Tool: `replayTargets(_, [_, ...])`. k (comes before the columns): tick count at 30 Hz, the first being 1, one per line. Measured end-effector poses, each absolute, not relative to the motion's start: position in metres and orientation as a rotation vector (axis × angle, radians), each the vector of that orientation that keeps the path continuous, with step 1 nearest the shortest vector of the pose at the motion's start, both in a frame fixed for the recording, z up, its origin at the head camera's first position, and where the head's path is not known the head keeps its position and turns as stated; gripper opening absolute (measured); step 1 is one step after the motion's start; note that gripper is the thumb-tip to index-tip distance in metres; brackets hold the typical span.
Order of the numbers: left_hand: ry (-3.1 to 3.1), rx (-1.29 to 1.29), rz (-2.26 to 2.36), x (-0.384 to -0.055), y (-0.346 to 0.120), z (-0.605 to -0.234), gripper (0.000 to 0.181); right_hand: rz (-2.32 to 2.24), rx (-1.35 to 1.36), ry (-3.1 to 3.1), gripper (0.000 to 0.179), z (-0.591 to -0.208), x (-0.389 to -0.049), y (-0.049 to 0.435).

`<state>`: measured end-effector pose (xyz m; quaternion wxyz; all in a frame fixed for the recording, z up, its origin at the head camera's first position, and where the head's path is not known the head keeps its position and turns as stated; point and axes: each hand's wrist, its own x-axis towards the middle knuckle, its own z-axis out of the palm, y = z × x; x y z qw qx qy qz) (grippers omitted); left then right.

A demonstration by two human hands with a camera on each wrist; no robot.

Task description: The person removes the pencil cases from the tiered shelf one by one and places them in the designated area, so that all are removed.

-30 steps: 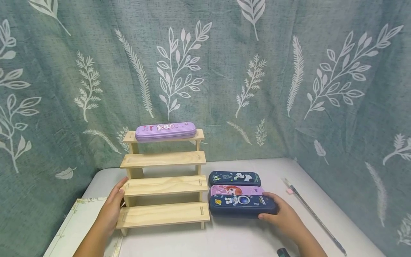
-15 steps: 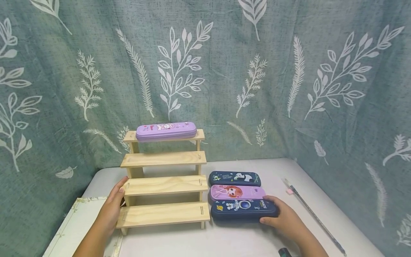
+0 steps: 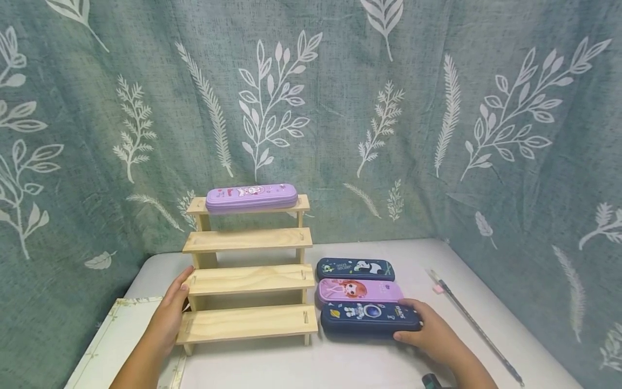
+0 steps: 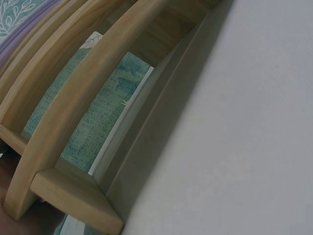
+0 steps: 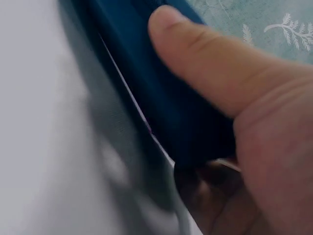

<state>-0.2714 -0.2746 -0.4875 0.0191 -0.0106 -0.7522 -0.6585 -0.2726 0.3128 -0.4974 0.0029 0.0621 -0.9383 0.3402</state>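
Note:
My right hand [image 3: 430, 332] grips the right end of a navy pencil case [image 3: 359, 321] with an astronaut and "SPACE" on its lid. In the right wrist view the thumb [image 5: 195, 51] lies along its side, and a thin light line shows beneath the case. Directly behind it lie a pink pencil case [image 3: 335, 290] with a red-haired girl and a navy panda pencil case [image 3: 340, 269]. My left hand [image 3: 167, 313] holds the left side of a four-step wooden display rack [image 3: 252, 279]; its fingers are partly hidden behind the wood. A lilac pencil case [image 3: 252, 198] sits on the top step.
A long brush [image 3: 476, 319] lies at the right of the white table, with a small pink piece [image 3: 438, 289] beside it. A dark object [image 3: 430, 381] shows at the front edge, by my right forearm. A cream board [image 3: 121, 324] lies at the left. Leaf-patterned green curtains surround the table.
My right hand has brought the astronaut pencil case toward the front and slightly right, so more of the pink case shows. My left hand and the rack have stayed in place.

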Motion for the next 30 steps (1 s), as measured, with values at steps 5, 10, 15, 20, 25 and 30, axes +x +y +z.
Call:
replayTargets(5, [-2.328,-0.040,-2.045,-0.273,-0.276,-0.487,0.057,1.047,0.222,-2.943,0.093,-0.498,-0.275,0.310])
replayTargets(10, [-2.329,-0.038,-2.043,-0.273,-0.275,-0.486,0.058,1.060,0.168,-2.969,0.096,-0.498,-0.275,0.307])
replayTargets(15, [-2.318,-0.030,-2.046,-0.272,-0.273,-0.486,0.057,1.051,0.109,-2.992,0.100,-0.500,-0.276,0.305])
replayTargets(20, [-2.315,-0.026,-2.047,-0.272,-0.274,-0.488,0.057,1.013,0.093,-2.996,0.103,-0.500,-0.277,0.303])
replayTargets(25, [-2.323,-0.029,-2.049,-0.272,-0.274,-0.488,0.057,1.006,0.095,-2.985,0.103,-0.501,-0.276,0.301])
replayTargets(30, [-2.323,-0.039,-2.054,-0.271,-0.273,-0.487,0.057,1.022,0.067,-2.983,0.105,-0.501,-0.276,0.298])
